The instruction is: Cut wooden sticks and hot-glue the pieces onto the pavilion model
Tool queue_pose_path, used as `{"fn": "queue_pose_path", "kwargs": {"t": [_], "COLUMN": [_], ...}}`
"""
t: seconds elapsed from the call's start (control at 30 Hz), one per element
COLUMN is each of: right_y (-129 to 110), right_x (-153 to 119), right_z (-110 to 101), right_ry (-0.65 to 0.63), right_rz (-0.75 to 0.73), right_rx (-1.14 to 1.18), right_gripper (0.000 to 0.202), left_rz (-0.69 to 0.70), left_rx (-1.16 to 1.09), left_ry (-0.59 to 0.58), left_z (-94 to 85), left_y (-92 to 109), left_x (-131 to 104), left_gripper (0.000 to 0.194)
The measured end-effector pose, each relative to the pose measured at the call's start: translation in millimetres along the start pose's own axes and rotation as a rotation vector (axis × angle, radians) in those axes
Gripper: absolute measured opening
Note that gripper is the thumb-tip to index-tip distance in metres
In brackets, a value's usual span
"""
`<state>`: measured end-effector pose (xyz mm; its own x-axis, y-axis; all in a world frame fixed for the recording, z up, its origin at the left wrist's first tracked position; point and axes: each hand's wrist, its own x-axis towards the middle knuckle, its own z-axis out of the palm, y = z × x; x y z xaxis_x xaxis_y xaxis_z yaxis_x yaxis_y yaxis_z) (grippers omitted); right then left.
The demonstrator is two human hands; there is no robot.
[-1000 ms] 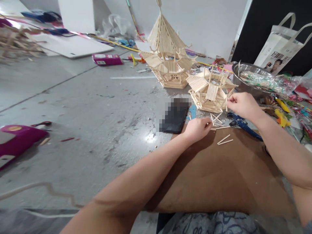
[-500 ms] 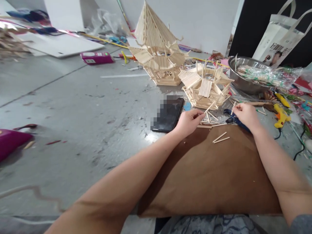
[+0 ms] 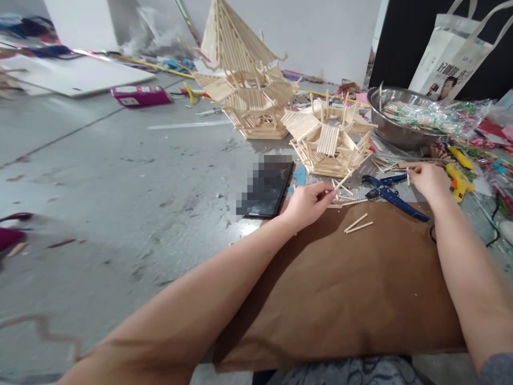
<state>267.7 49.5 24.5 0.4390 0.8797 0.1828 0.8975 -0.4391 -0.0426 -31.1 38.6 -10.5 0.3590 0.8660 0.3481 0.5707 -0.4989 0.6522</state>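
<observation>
My left hand [image 3: 310, 205] pinches a thin wooden stick [image 3: 343, 181] above several loose sticks at the back edge of the brown board [image 3: 344, 299]. To the right, my right hand [image 3: 429, 182] holds a short stick [image 3: 408, 176] upright between its fingertips. Blue cutters [image 3: 395, 197] lie with handles spread between my hands. Two short sticks [image 3: 358, 227] rest on the board. Behind my left hand stands a low roofed frame of sticks [image 3: 328, 141], and further back a taller pagoda-like stick model [image 3: 248, 96].
A dark phone [image 3: 268, 187] lies left of the board. At the right are a metal bowl [image 3: 395, 136] of wrapped sticks, a yellow glue gun [image 3: 459, 183] with a cord, and a white bag [image 3: 444, 64]. A magenta device [image 3: 140, 96] sits at the back left.
My right hand has moved right with its short stick, away from the blue cutters, which now show more fully. My left hand still holds its stick. The whole view has shifted slightly.
</observation>
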Motion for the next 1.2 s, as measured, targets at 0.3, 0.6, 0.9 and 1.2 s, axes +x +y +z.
{"fn": "queue_pose_path", "kwargs": {"t": [0.3,0.6,0.9,1.2], "right_y": [-34,-79,-63,-112], "right_x": [-10,40,32,-18], "right_z": [6,16,-22,-94], "right_ry": [0.065,-0.235,-0.212,-0.481], "right_rz": [-0.328,-0.258,-0.172,-0.250], "right_rx": [0.104,-0.022,0.339,1.035], "right_gripper": [0.026,0.030,0.015,0.019], "left_rz": [0.021,-0.044,-0.006,0.044], "left_rx": [0.122,0.425,0.470,0.468], "left_ry": [-0.012,-0.185,-0.235,-0.231], "left_z": [1.3,-1.7,-1.4,0.8], "left_y": [0,8,12,12], "left_x": [-2,-1,0,-3], "left_gripper": [0.029,0.029,0.032,0.033]}}
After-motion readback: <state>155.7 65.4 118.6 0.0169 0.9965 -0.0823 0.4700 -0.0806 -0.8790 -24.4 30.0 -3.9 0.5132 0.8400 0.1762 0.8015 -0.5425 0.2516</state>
